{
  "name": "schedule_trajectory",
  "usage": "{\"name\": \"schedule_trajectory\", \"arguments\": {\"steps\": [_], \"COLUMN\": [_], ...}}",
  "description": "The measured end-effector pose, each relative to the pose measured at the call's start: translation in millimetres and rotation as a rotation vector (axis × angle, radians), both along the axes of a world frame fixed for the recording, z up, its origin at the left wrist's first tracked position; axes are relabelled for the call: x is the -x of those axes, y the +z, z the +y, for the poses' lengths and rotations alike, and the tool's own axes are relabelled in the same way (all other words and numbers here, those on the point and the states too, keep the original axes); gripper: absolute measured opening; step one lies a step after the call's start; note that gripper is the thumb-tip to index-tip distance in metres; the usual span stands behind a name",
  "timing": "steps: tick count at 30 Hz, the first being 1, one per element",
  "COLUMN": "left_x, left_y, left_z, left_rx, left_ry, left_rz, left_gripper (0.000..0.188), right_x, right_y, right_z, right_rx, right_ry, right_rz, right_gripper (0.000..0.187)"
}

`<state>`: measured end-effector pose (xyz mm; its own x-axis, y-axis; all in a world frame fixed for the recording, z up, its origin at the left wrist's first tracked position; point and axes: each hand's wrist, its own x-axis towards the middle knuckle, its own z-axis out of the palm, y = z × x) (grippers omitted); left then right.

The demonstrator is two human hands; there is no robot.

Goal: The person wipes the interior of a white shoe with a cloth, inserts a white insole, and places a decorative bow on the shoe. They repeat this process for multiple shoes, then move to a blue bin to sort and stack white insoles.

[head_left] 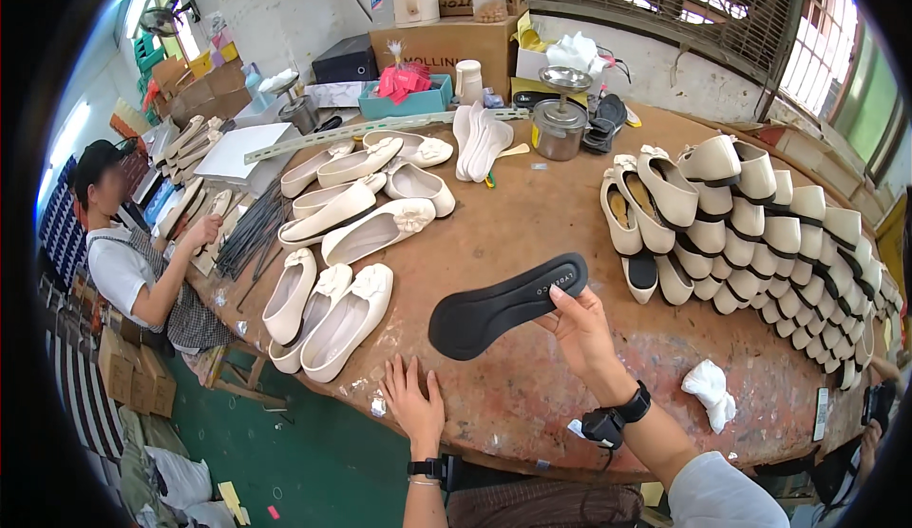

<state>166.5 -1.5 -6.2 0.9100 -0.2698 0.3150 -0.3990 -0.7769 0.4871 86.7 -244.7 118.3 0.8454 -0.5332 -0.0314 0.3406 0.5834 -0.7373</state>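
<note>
A black insole (503, 307) is pinched at its heel end by my right hand (581, 333), held above the middle of the table (513, 214). Its rounded toe end points left. My left hand (414, 403) lies flat at the table's near edge, fingers spread, holding nothing. Cream flat shoes with bow trim (350, 324) lie left of the insole, several of them in a loose group reaching back along the table. Pale insoles (482, 141) rest in a stack farther back. On the right, cream shoes (750, 233) are piled in tight rows.
A crumpled white cloth (709, 396) lies at the near right. Behind stand a metal-lidded pot (559, 129), a teal box (406, 100) and a large carton (456, 53). Dark thin rods (255, 233) lie at the left, where a co-worker (142, 252) handles a shoe.
</note>
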Motion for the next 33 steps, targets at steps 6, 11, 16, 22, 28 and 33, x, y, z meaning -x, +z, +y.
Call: {"name": "schedule_trajectory", "arguments": {"steps": [6,11,16,22,28,33], "left_x": [0.9,2.8,2.0,0.5,2.6,4.2], "left_y": [3.4,5.7,4.8,2.9,2.6,23.8], "left_z": [-3.6,-4.2,-7.3,1.5,-3.2,-5.1], "left_rx": [-0.01,0.002,-0.027,-0.056,-0.075,-0.083], "left_ry": [-0.006,0.002,0.009,0.028,0.01,-0.024], "left_rz": [0.029,0.024,0.023,0.043,0.044,-0.051], "left_gripper": [0.039,0.039,0.039,0.04,0.042,0.04], "right_x": [6.6,10.5,14.6,12.3,0.4,-32.2], "right_y": [11.0,22.0,18.0,36.6,43.0,69.8], "right_z": [-15.1,-25.8,-37.2,-32.0,-66.5,-104.2], "right_rx": [-0.031,-0.156,-0.199,0.237,0.962,1.152], "right_ry": [0.017,0.109,0.136,-0.153,-0.666,-0.986], "right_rz": [0.033,0.008,-0.004,0.015,0.044,0.121], "right_gripper": [0.01,0.021,0.026,0.012,0.029,0.029]}}
